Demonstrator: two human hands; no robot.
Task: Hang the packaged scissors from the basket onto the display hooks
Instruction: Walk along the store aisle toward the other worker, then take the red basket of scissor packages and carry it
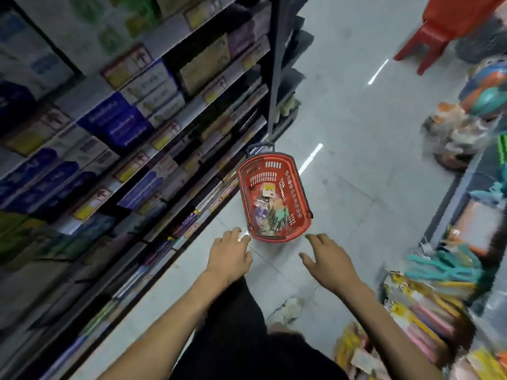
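No legible txt; shelf price tags (162, 137) & boxes (118, 124) too blurred; pkgs (270, 215) in basket (274, 157) too small.

We see the basket (275, 160) on the floor (356, 133), packaged items (270, 212) in it, shelves (123, 119) to its left, both hands just before its near rim.

The pale floor (356, 119) bears a red basket (299, 187) and a red stool (439, 31).
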